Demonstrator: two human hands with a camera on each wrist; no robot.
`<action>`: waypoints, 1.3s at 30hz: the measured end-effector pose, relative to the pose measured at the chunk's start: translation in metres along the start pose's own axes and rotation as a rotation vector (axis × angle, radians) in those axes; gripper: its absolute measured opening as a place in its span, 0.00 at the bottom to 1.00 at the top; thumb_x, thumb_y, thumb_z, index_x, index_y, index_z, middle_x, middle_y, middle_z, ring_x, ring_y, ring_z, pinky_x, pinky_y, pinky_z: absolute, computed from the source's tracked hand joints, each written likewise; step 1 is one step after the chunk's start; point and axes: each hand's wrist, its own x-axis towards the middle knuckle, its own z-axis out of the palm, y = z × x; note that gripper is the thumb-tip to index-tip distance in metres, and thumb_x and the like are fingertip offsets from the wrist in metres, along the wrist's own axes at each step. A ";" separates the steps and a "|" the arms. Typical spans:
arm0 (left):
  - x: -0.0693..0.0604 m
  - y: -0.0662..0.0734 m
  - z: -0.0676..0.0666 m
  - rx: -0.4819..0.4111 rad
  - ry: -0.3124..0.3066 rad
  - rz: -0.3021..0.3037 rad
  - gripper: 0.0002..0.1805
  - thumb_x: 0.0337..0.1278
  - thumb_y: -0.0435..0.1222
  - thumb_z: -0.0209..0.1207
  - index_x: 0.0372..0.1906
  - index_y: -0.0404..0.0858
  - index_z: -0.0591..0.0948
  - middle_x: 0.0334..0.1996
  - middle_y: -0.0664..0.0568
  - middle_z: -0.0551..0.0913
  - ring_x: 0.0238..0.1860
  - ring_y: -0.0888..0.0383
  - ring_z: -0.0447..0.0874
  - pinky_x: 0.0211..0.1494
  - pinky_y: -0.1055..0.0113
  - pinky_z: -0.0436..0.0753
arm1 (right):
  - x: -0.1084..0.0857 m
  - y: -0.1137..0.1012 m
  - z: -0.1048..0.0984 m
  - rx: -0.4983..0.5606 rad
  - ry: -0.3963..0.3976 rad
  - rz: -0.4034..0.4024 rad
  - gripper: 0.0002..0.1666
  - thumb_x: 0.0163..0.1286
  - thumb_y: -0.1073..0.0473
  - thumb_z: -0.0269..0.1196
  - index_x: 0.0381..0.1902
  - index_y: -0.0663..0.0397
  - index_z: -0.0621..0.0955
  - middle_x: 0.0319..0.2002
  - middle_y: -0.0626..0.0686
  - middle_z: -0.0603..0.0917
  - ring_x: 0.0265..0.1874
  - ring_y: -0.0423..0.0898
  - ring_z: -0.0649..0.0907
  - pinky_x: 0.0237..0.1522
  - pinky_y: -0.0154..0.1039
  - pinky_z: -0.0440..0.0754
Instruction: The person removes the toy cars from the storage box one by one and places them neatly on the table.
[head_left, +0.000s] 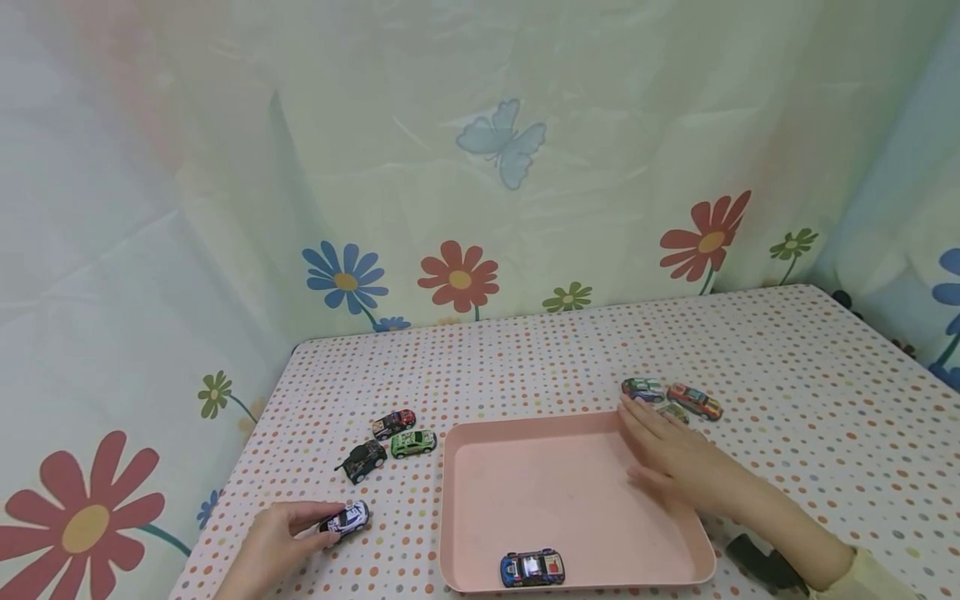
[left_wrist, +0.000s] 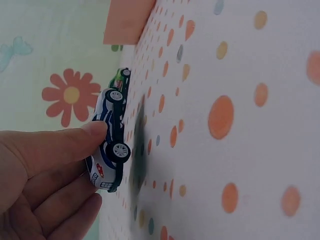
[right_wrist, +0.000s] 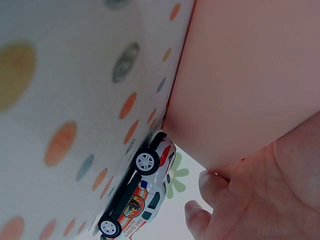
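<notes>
Between the thumb and fingers of my left hand (head_left: 279,537) is a white and blue toy car (head_left: 351,518), pinched by its sides. In the left wrist view the toy car (left_wrist: 107,140) is close over the dotted cloth, with a shadow beside it. My right hand (head_left: 675,467) lies across the right wall of a pink tray (head_left: 447,500), fingers fairly straight toward its far corner and thumb over the inside. A blue toy car (head_left: 532,567) sits in the tray along the near wall. Just beyond the right fingers, an orange-red toy car (head_left: 695,401) stands on the table.
Left of the tray stand a green toy car (head_left: 413,443), a black toy vehicle (head_left: 363,461) and a red-black toy car (head_left: 393,423). Near the right fingertips are a green-white toy car (head_left: 642,389) and a partly hidden greenish car (head_left: 675,412). A flowered curtain (head_left: 570,208) hangs behind the table.
</notes>
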 end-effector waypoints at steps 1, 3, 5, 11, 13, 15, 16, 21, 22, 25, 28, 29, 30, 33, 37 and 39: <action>0.000 0.000 0.001 0.000 -0.005 0.000 0.14 0.41 0.30 0.70 0.39 0.37 0.86 0.38 0.49 0.85 0.43 0.52 0.82 0.45 0.61 0.81 | 0.000 0.000 0.000 -0.005 0.009 -0.008 0.42 0.67 0.47 0.59 0.69 0.67 0.59 0.70 0.64 0.54 0.67 0.62 0.55 0.62 0.62 0.54; 0.001 -0.001 0.002 0.004 -0.009 -0.004 0.14 0.41 0.31 0.70 0.39 0.37 0.86 0.38 0.49 0.85 0.44 0.51 0.82 0.45 0.60 0.81 | -0.001 0.001 0.001 -0.015 0.025 -0.024 0.42 0.67 0.47 0.59 0.69 0.67 0.59 0.69 0.64 0.55 0.66 0.62 0.56 0.62 0.61 0.55; 0.002 -0.001 0.003 0.000 -0.009 -0.007 0.14 0.42 0.30 0.70 0.40 0.37 0.86 0.39 0.49 0.85 0.44 0.51 0.82 0.45 0.59 0.81 | -0.002 0.002 0.002 -0.027 0.039 -0.040 0.42 0.68 0.48 0.59 0.69 0.67 0.59 0.69 0.64 0.55 0.66 0.61 0.57 0.63 0.59 0.55; 0.006 0.003 0.008 0.004 0.015 0.012 0.14 0.41 0.29 0.70 0.39 0.37 0.86 0.38 0.49 0.85 0.44 0.51 0.82 0.45 0.61 0.81 | -0.003 0.004 0.004 -0.038 0.058 -0.058 0.42 0.67 0.49 0.59 0.69 0.68 0.59 0.69 0.64 0.55 0.66 0.61 0.58 0.63 0.59 0.55; 0.008 0.003 0.010 0.031 0.029 0.030 0.14 0.41 0.30 0.70 0.38 0.39 0.86 0.38 0.50 0.85 0.43 0.51 0.82 0.45 0.61 0.81 | -0.003 0.004 0.004 -0.029 0.050 -0.050 0.42 0.67 0.49 0.59 0.69 0.68 0.59 0.69 0.64 0.55 0.66 0.61 0.58 0.62 0.60 0.56; 0.010 0.004 0.012 0.048 0.041 0.045 0.14 0.40 0.30 0.70 0.38 0.39 0.86 0.38 0.49 0.85 0.42 0.51 0.83 0.45 0.59 0.81 | -0.002 0.003 0.004 -0.016 0.029 -0.032 0.42 0.67 0.48 0.59 0.69 0.68 0.59 0.70 0.64 0.54 0.66 0.61 0.57 0.62 0.61 0.55; 0.011 0.004 0.013 0.059 0.046 0.051 0.14 0.40 0.30 0.70 0.39 0.40 0.86 0.38 0.49 0.85 0.42 0.51 0.83 0.45 0.59 0.81 | -0.002 0.003 0.004 -0.010 0.023 -0.028 0.42 0.67 0.48 0.59 0.69 0.68 0.59 0.70 0.64 0.54 0.66 0.61 0.57 0.62 0.61 0.55; 0.014 0.007 0.016 0.152 0.069 0.072 0.15 0.41 0.32 0.71 0.40 0.41 0.86 0.37 0.52 0.85 0.43 0.51 0.83 0.47 0.54 0.79 | -0.002 0.002 0.003 -0.011 0.023 -0.021 0.43 0.67 0.47 0.59 0.69 0.67 0.58 0.70 0.64 0.54 0.67 0.62 0.56 0.62 0.62 0.55; 0.015 0.008 0.016 0.185 0.077 0.081 0.16 0.41 0.33 0.71 0.41 0.41 0.86 0.37 0.53 0.85 0.43 0.51 0.82 0.48 0.53 0.79 | -0.002 0.003 0.003 -0.018 0.032 -0.029 0.43 0.67 0.47 0.59 0.69 0.67 0.58 0.70 0.64 0.54 0.66 0.62 0.56 0.62 0.62 0.55; 0.015 0.013 0.016 0.270 0.089 0.102 0.17 0.41 0.34 0.71 0.42 0.40 0.85 0.38 0.52 0.85 0.45 0.49 0.81 0.49 0.50 0.77 | -0.001 0.003 0.002 -0.024 0.038 -0.032 0.43 0.67 0.48 0.59 0.69 0.68 0.58 0.69 0.64 0.54 0.66 0.62 0.56 0.62 0.61 0.55; 0.013 0.023 0.014 0.323 0.083 0.102 0.18 0.43 0.34 0.70 0.45 0.41 0.85 0.40 0.50 0.84 0.46 0.48 0.80 0.49 0.48 0.77 | 0.000 0.002 0.002 -0.024 0.022 -0.025 0.43 0.67 0.48 0.59 0.69 0.68 0.58 0.70 0.64 0.54 0.67 0.61 0.56 0.63 0.60 0.55; 0.013 0.027 0.014 0.328 0.077 0.104 0.18 0.43 0.34 0.70 0.45 0.41 0.84 0.41 0.49 0.84 0.44 0.49 0.81 0.47 0.49 0.78 | 0.000 0.002 0.002 -0.020 0.015 -0.016 0.42 0.67 0.48 0.59 0.69 0.68 0.58 0.70 0.64 0.53 0.67 0.61 0.56 0.63 0.60 0.54; 0.013 0.031 0.014 0.328 0.074 0.105 0.19 0.44 0.34 0.70 0.46 0.41 0.84 0.42 0.49 0.84 0.39 0.50 0.82 0.45 0.51 0.78 | 0.000 0.002 0.002 -0.018 0.010 -0.015 0.43 0.67 0.49 0.59 0.69 0.68 0.58 0.70 0.64 0.53 0.67 0.61 0.55 0.63 0.60 0.54; 0.013 0.045 0.015 0.317 0.089 0.141 0.20 0.45 0.35 0.70 0.49 0.42 0.83 0.44 0.47 0.83 0.36 0.52 0.81 0.42 0.54 0.79 | 0.000 0.001 0.002 -0.018 0.007 -0.013 0.43 0.67 0.48 0.59 0.69 0.68 0.58 0.70 0.64 0.53 0.67 0.62 0.55 0.63 0.61 0.54; 0.014 0.065 0.022 0.264 0.129 0.246 0.23 0.44 0.35 0.70 0.52 0.42 0.82 0.46 0.49 0.83 0.45 0.51 0.81 0.47 0.54 0.79 | 0.000 0.001 0.002 -0.019 0.013 -0.018 0.43 0.67 0.48 0.59 0.69 0.69 0.58 0.70 0.65 0.53 0.67 0.61 0.56 0.63 0.62 0.53; 0.015 0.074 0.028 0.227 0.138 0.331 0.27 0.44 0.34 0.70 0.55 0.42 0.80 0.49 0.50 0.82 0.50 0.51 0.79 0.50 0.54 0.78 | 0.000 0.002 0.002 -0.022 0.015 -0.023 0.43 0.67 0.48 0.59 0.69 0.69 0.58 0.70 0.65 0.53 0.67 0.61 0.56 0.63 0.62 0.53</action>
